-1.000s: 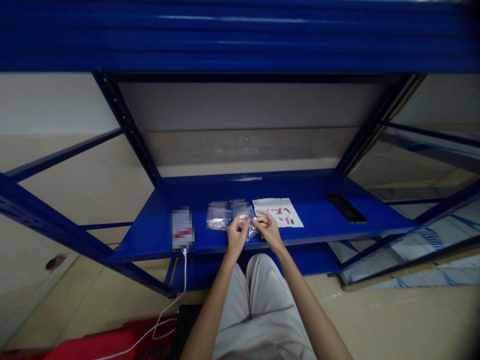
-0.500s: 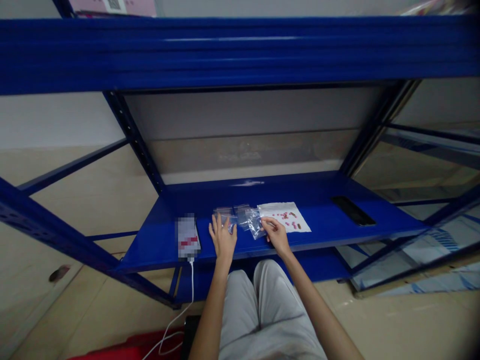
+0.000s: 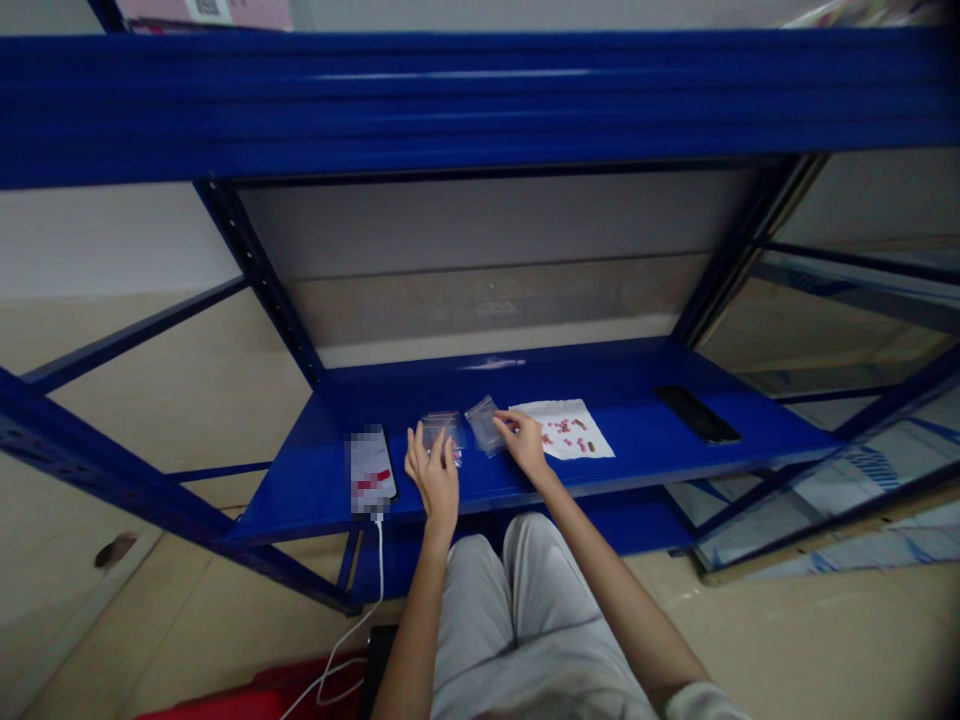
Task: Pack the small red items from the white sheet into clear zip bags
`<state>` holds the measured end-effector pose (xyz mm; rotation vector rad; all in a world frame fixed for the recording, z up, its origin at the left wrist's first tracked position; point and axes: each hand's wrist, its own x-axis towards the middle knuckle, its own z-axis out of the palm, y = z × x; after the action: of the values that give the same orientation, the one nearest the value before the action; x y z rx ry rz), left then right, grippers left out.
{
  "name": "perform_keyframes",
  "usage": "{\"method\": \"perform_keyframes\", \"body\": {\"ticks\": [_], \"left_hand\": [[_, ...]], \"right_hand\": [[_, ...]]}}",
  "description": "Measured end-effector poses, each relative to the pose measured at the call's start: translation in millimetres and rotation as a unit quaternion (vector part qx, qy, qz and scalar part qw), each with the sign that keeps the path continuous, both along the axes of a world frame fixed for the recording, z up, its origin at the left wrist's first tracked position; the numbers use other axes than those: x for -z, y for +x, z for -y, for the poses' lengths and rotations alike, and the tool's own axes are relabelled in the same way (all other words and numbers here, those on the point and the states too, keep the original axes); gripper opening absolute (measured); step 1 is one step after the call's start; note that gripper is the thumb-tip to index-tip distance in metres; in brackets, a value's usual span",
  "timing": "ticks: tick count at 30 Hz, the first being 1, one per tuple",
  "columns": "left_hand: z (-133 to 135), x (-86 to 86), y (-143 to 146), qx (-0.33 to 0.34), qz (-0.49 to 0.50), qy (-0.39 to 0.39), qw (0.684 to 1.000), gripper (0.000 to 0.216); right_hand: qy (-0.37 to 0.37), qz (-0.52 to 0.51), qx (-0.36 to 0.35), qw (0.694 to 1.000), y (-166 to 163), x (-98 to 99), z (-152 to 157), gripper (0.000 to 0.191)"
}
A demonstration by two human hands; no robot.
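Observation:
My left hand (image 3: 432, 472) lies flat with fingers spread on a stack of small clear bags (image 3: 442, 434) holding red bits, on the blue shelf (image 3: 660, 440). My right hand (image 3: 523, 440) pinches the edge of another small clear bag (image 3: 484, 424), held just above the shelf beside the stack. To the right of that hand a white sheet of paper (image 3: 570, 428) carries several small red and brown pieces.
A phone (image 3: 370, 472) with a white cable (image 3: 352, 632) lies left of the bags. A dark flat device (image 3: 697, 414) rests at the shelf's right. Blue uprights and a beam frame the shelf; a red object (image 3: 247, 692) sits on the floor by my legs.
My left hand let go of the shared bag and moved left onto the stack. The right hand kept one bag and carried it slightly back and left.

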<state>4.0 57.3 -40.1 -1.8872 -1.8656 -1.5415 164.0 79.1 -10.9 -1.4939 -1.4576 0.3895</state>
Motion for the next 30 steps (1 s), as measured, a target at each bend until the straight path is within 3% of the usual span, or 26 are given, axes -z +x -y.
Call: {"method": "perform_keyframes", "body": {"ticks": [6, 12, 18, 22, 25, 30], "left_hand": [[1, -0.4, -1, -0.003, -0.007, 0.007, 1.0, 0.028], [4, -4.0, -2, 0.026, -0.011, 0.025, 0.999, 0.026], [4, -4.7, -2, 0.023, 0.005, 0.027, 0.999, 0.025], [4, -4.0, -3, 0.022, 0.003, 0.024, 0.999, 0.026], [4, -3.5, -4, 0.022, 0.002, 0.024, 0.999, 0.026], [4, -3.9, -4, 0.023, 0.006, 0.022, 0.999, 0.026]], "right_hand": [[-0.033, 0.108, 0.041, 0.993, 0, -3.3, 5, 0.017], [0.003, 0.151, 0.047, 0.987, 6, 0.1, 21, 0.026], [-0.018, 0.236, 0.024, 0.971, -5, -1.5, 23, 0.07], [-0.081, 0.28, 0.008, 0.957, -21, -9.2, 14, 0.089], [-0.131, 0.297, -0.001, 0.946, -29, -11.4, 12, 0.078], [-0.119, 0.317, 0.024, 0.941, -30, -9.1, 16, 0.043]]}}
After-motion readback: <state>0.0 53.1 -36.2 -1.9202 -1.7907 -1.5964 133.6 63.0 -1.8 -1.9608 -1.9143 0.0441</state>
